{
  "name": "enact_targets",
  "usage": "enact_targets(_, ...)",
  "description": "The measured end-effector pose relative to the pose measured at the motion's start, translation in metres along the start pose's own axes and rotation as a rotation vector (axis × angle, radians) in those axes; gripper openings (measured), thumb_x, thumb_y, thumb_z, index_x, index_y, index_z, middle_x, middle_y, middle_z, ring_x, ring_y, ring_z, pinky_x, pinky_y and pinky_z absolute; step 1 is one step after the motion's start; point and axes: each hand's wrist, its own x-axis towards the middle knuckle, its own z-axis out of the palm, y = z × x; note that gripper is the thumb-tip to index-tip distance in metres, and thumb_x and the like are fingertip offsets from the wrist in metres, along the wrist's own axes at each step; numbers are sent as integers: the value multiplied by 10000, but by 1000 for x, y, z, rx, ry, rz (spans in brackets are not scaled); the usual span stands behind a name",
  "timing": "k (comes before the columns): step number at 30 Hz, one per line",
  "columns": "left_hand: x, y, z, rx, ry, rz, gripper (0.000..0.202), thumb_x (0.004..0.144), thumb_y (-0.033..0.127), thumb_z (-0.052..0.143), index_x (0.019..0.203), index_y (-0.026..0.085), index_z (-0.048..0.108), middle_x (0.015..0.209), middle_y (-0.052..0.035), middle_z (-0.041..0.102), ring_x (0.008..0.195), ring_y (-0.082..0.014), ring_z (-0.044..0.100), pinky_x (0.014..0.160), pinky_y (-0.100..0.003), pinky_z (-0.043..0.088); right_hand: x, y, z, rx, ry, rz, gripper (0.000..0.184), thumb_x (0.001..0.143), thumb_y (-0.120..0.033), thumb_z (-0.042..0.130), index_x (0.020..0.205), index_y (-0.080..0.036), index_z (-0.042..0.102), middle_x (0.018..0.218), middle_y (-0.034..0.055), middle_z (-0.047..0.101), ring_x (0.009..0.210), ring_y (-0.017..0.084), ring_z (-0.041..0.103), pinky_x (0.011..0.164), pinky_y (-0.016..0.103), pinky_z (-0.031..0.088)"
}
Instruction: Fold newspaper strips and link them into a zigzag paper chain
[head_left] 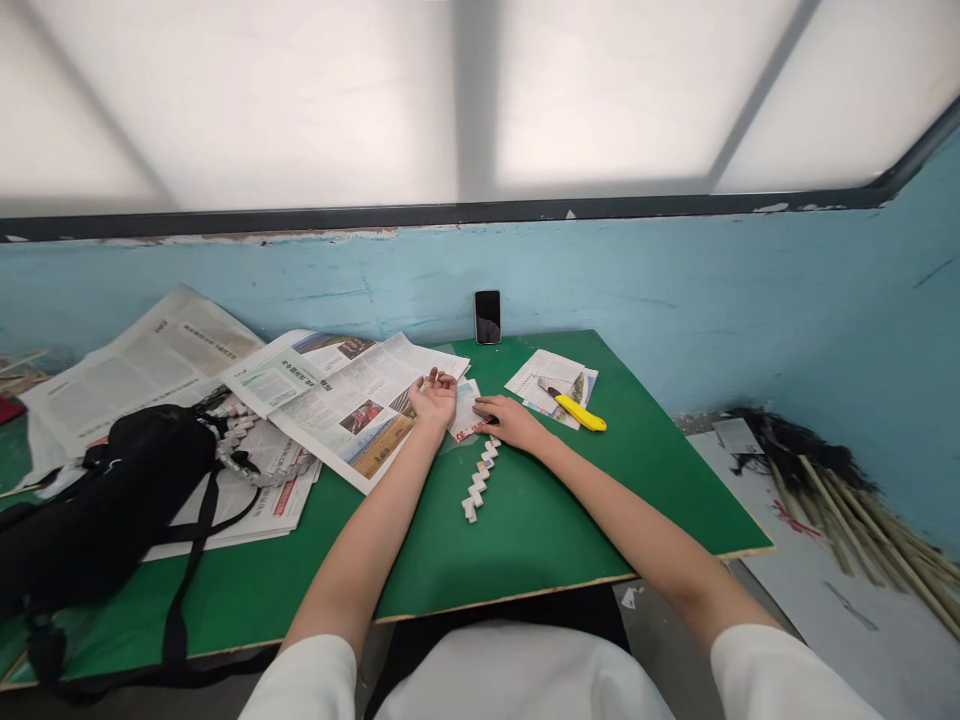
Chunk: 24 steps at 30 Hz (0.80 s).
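My left hand [435, 398] lies palm up by the right edge of a spread newspaper sheet [330, 385], its fingers loosely curled and apart, with nothing in it. Between my hands is a small cut piece of newspaper [463, 412] with red print. The bent fingers of my right hand [513, 421] grip its right edge. Just below my right thumb, a zigzag chain of folded paper [478, 484] runs down the green table [555, 510] toward me. Further right, a yellow utility knife [579, 410] rests on more cut newspaper pieces [541, 372].
A phone [487, 317] leans upright against the blue wall. On the left, a black bag [120, 490] with straps lies over newspapers, beside another folded paper chain [277, 472]. Bamboo sticks [862, 520] lie on the floor past the table's right edge.
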Motion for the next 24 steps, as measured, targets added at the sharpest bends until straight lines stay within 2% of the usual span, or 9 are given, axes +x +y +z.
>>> enact_targets(3, 3, 3, -3, 15, -13, 14, 227, 937, 273, 420, 931, 123, 590, 790, -76, 563, 681, -141, 564, 614, -248, 501, 0, -3, -3, -13, -31, 62, 442, 904, -391, 752, 1316, -243, 685, 1013, 94, 733, 1012, 262, 640, 861, 353, 486)
enact_targets(5, 5, 5, -6, 34, -30, 22, 233, 939, 279, 419, 927, 125, 593, 791, -75, 562, 696, -144, 573, 620, -246, 502, 0, -5, -4, -59, -24, 81, 435, 902, -392, 757, 1306, -243, 702, 947, 96, 716, 971, 256, 640, 840, 347, 472)
enact_targets(10, 9, 10, -11, 83, -40, 30, 258, 948, 300, 417, 903, 125, 602, 782, -70, 556, 698, -143, 574, 629, -244, 503, -5, -3, -4, -96, 6, -30, 258, 970, -312, 682, 1207, -250, 762, 920, 93, 724, 955, 226, 644, 872, 353, 441)
enact_targets(15, 10, 13, -13, 113, -42, 29, 260, 948, 301, 424, 895, 124, 606, 773, -72, 563, 683, -141, 570, 631, -245, 502, -9, 0, -4, 13, 53, -93, 176, 981, -278, 658, 1097, -261, 789, 1050, 73, 765, 1004, 231, 642, 928, 390, 445)
enact_targets(24, 9, 13, -14, 113, -50, 4, 286, 954, 322, 414, 922, 117, 610, 790, -75, 567, 687, -141, 574, 642, -249, 503, -11, -6, -12, 102, 61, -73, 217, 1016, -270, 534, 1063, -211, 738, 996, 111, 735, 1047, 272, 613, 968, 455, 463)
